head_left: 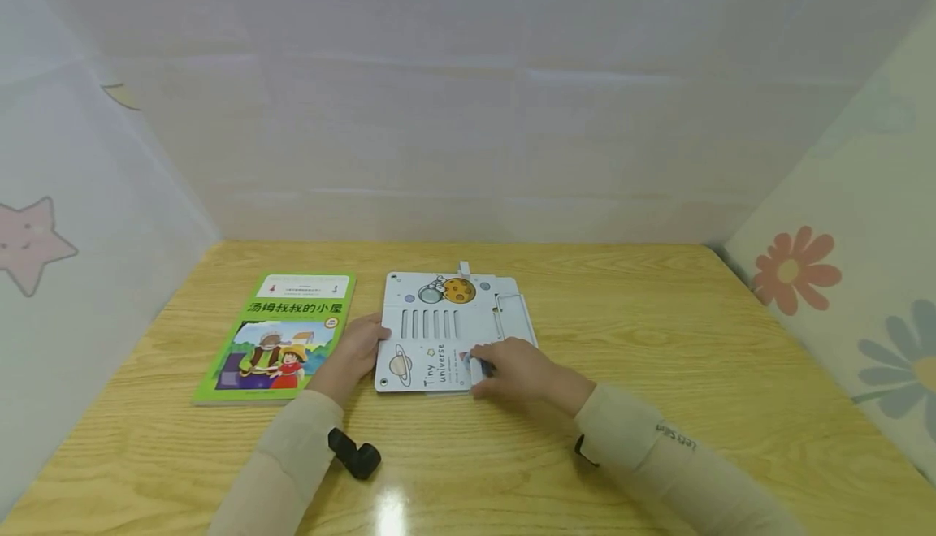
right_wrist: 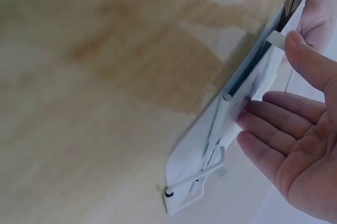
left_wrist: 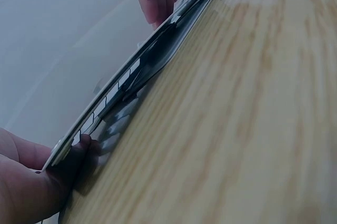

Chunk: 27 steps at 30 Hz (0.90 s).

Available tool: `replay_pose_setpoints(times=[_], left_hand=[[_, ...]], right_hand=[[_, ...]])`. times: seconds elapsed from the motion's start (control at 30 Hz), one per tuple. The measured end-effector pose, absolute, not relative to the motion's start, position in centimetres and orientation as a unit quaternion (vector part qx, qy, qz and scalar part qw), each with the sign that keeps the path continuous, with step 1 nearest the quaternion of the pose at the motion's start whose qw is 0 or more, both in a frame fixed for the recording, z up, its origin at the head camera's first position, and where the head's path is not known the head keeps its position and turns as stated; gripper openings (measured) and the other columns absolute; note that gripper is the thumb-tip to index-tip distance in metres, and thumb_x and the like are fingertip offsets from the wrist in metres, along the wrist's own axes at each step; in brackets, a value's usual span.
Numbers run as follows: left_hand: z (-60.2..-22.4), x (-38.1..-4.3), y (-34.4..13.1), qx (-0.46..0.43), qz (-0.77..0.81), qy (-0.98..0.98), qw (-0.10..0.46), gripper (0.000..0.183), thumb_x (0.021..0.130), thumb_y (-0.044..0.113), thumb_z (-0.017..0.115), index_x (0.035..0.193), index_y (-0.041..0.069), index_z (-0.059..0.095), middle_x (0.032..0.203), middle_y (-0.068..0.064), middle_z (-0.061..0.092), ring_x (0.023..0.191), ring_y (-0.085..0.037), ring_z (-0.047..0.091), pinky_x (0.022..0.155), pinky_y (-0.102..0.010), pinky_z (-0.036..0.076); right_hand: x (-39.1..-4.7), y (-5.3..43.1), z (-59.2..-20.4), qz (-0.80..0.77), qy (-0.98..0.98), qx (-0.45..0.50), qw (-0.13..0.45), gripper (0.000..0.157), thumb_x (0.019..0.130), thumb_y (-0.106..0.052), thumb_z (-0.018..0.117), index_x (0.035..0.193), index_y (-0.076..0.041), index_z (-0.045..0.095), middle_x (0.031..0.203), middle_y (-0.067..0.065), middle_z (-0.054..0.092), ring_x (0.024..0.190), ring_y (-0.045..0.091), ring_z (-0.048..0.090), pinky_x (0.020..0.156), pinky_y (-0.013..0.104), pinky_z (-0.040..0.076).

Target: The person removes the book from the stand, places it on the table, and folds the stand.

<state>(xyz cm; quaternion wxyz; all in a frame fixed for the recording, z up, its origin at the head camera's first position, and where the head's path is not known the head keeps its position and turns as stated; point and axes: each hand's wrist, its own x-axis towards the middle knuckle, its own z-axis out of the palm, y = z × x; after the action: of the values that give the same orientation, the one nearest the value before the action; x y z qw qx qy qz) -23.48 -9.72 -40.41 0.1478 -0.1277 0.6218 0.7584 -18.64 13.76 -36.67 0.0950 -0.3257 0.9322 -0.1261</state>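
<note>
A white folding book stand [head_left: 475,321] printed "Tiny universe" lies flat on the table, with slots and space drawings on its face. My left hand [head_left: 358,345] grips its left edge; the left wrist view shows that hand's fingers [left_wrist: 31,155] at the panel's edge. Near the stand's front edge, my right hand [head_left: 522,369] has its thumb against a small white page clip [right_wrist: 275,39]. The other right fingers [right_wrist: 279,121] stretch over the panel, nearly straight. A second clip [head_left: 464,269] sticks up at the far edge. A white wire bracket [head_left: 500,309] sits on the right part.
A green-bordered picture book [head_left: 252,329] lies face up left of the stand, beside my left forearm. The wooden table [head_left: 643,317] meets pale cloth walls [head_left: 468,130] at the back and sides.
</note>
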Motion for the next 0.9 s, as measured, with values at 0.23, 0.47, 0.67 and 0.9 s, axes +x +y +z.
replay_pose_setpoints(times=[0.23, 0.47, 0.67, 0.9], left_hand=[[-40.4, -23.4, -9.8, -0.133, 0.756, 0.624, 0.144, 0.047, 0.084, -0.01, 0.033, 0.13, -0.009, 0.025, 0.133, -0.019, 0.03, 0.123, -0.028, 0.023, 0.1, -0.034, 0.02], [-40.6, -23.5, -9.7, -0.131, 0.757, 0.624, 0.144, 0.046, 0.084, -0.01, 0.033, 0.129, -0.009, 0.027, 0.131, -0.02, 0.033, 0.122, -0.027, 0.026, 0.099, -0.034, 0.022], [-40.7, -23.5, -9.8, -0.122, 0.762, 0.622, 0.137, 0.046, 0.083, -0.011, 0.033, 0.128, -0.011, 0.028, 0.129, -0.021, 0.035, 0.12, -0.028, 0.029, 0.099, -0.035, 0.023], [-40.8, -23.5, -9.8, -0.113, 0.764, 0.621, 0.132, 0.046, 0.082, -0.011, 0.033, 0.128, -0.011, 0.029, 0.13, -0.021, 0.034, 0.121, -0.028, 0.028, 0.099, -0.035, 0.022]], right_hand=[[-20.6, 13.7, -35.1, -0.131, 0.925, -0.317, 0.161, 0.047, 0.075, -0.034, 0.065, 0.111, -0.004, 0.059, 0.104, 0.002, 0.06, 0.091, 0.012, 0.054, 0.078, 0.026, 0.042], [-24.8, 13.9, -33.1, -0.126, 0.934, -0.274, 0.194, 0.048, 0.082, -0.028, 0.059, 0.117, 0.002, 0.05, 0.112, 0.013, 0.053, 0.102, 0.025, 0.049, 0.084, 0.036, 0.041], [-28.9, 14.1, -33.3, -0.125, 0.949, -0.237, 0.168, 0.053, 0.084, -0.028, 0.056, 0.121, 0.007, 0.044, 0.12, 0.019, 0.046, 0.109, 0.031, 0.042, 0.089, 0.04, 0.036], [-31.6, 14.2, -35.3, -0.229, 0.949, -0.16, 0.147, 0.056, 0.086, -0.025, 0.052, 0.127, 0.008, 0.034, 0.128, 0.022, 0.037, 0.116, 0.035, 0.033, 0.093, 0.044, 0.03]])
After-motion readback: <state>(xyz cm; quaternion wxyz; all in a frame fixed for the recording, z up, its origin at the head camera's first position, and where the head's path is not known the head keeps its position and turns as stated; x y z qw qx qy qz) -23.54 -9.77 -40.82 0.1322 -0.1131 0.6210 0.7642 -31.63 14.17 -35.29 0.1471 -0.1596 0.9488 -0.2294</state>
